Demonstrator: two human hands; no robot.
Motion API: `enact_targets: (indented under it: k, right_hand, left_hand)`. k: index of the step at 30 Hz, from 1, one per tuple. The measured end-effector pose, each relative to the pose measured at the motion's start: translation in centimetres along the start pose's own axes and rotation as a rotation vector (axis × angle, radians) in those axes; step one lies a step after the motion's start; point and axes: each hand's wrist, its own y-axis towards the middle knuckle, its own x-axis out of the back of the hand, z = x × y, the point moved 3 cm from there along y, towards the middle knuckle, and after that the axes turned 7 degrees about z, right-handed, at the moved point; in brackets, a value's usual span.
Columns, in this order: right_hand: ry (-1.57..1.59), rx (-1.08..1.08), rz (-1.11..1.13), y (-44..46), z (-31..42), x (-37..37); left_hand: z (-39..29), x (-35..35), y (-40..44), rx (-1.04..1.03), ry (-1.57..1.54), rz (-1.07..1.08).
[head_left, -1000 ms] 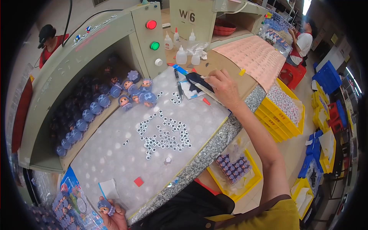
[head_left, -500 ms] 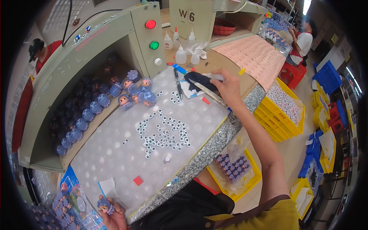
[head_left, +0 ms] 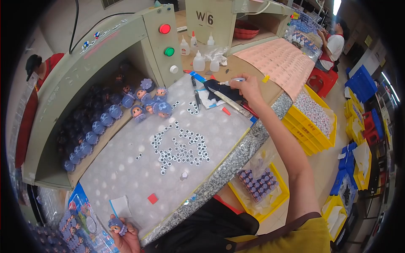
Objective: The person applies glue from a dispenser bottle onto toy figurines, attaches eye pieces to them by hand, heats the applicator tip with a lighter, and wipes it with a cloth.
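Head camera: the left hand (head_left: 126, 239) holds a small doll (head_left: 117, 226) low by the desk (head_left: 166, 198) edge; the right hand (head_left: 248, 89) pinches what looks like a slim white bottle (head_left: 234, 80), its tip over the dark cloth (head_left: 223, 90); too hard a squeeze could drip there; a loose left grip could drop the doll; a low forearm sweep could scatter the tiny eyes (head_left: 181, 155).

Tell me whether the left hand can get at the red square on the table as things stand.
Probably yes: the red square lies uncovered near the left hand, with nothing standing between them. The doll head in its fingers may hamper a pickup, though.
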Motion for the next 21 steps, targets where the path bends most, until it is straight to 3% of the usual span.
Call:
enact_targets:
  k: [8,21]
  right_hand:
    - [-0.191,0.122,-0.09,0.2,-1.1,0.9]
    - [-0.184,0.214,-0.095,-1.0,-2.4,2.4]
  left_hand:
    - [-0.1,-0.1,-0.1,-0.019,-0.006,-0.045]
    - [-0.1,-0.2,-0.1,-0.018,-0.003,-0.05]
